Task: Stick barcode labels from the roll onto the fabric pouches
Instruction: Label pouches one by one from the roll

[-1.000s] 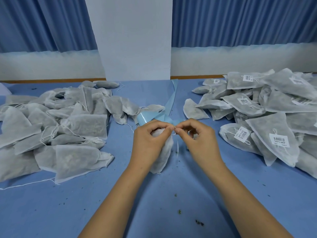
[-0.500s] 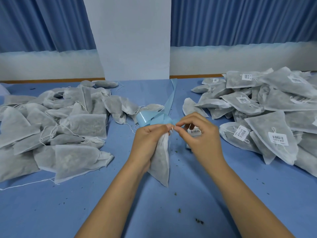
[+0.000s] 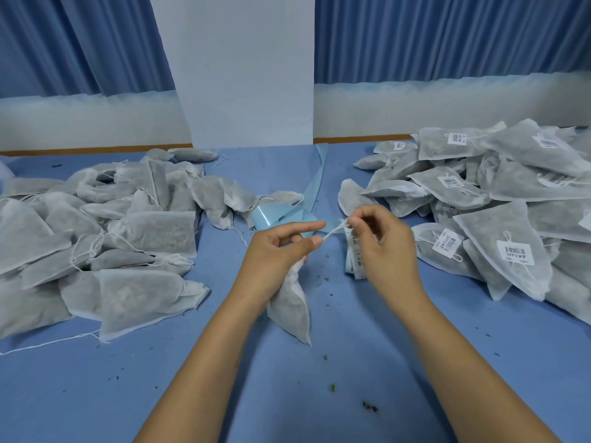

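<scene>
Hands moved apart: left hand (image 3: 281, 251) grips grey fabric pouch (image 3: 292, 310) (likely soft, light) by neck; right hand (image 3: 382, 251) pinches white drawstring (image 3: 332, 230).

Your left hand (image 3: 276, 255) and right hand (image 3: 385, 254) were bare, and both forearms (image 3: 204, 362) were bare too, right down to the lower edge of view. Your left thumbnail (image 3: 316, 240) was short and plain.
</scene>
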Demonstrator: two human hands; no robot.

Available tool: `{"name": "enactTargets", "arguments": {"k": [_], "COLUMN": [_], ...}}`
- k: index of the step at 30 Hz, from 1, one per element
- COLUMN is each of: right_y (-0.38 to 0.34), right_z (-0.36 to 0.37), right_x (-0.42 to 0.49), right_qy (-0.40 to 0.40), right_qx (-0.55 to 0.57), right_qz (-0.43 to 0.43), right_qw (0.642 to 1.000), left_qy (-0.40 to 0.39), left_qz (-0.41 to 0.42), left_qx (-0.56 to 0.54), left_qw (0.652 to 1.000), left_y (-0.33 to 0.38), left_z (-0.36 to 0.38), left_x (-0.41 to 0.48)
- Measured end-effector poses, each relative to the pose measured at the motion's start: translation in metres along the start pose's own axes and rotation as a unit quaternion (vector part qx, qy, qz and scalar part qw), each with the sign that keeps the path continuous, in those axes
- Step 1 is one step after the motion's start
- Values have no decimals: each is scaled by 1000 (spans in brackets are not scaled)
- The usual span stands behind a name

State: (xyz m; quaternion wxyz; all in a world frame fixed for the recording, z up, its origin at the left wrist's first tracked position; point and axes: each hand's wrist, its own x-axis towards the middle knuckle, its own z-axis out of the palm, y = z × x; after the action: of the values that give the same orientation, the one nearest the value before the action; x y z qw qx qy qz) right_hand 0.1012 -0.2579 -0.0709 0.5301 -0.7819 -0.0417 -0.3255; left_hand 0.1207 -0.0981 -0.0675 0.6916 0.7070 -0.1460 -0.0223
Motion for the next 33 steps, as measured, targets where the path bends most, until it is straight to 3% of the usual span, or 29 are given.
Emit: {"name": "enactTargets", "arguments": {"k": [5, 9, 11, 14, 17, 20, 24, 27, 30, 33], "right_y": [4, 11, 10, -4, -16, -18, -16, -13, -12, -13], "right_z": [-3, -10, -12, -5, 5, 12, 14, 15, 15, 14], "right_x": [6, 14, 14, 4, -8, -14, -16, -16, -15, -14], "right_qy": [8, 79, 104, 82, -29, -157, -210, -195, -160, -150], "right_qx": [-7, 32, 43, 38, 28, 1, -23, -14, -22, -34], "right_qz": [44, 106, 102, 25, -68, -86, -38, -4, 14, 3], "right_qw": [999, 991, 988, 996, 997, 984, 977, 981, 987, 988], "left_qy": [-84, -194, -169, -52, 71, 144, 137, 143, 102, 62], "left_qz": [-39, -114, -133, -145, -132, -96, -79, -57, -12, 18], "left_qx": [38, 105, 154, 202, 176, 98, -58, -109, -109, -15], "left_qw": [995, 969, 964, 967, 973, 980, 986, 982, 989, 998], "left_y": [2, 3, -1, -13, -22, -21, -15, -11, -7, -6], "left_z": [-11, -26, -27, -19, -13, -13, -11, -8, -7, -2], "left_x": [2, -1, 1, 6, 12, 13, 13, 11, 9, 6]}}
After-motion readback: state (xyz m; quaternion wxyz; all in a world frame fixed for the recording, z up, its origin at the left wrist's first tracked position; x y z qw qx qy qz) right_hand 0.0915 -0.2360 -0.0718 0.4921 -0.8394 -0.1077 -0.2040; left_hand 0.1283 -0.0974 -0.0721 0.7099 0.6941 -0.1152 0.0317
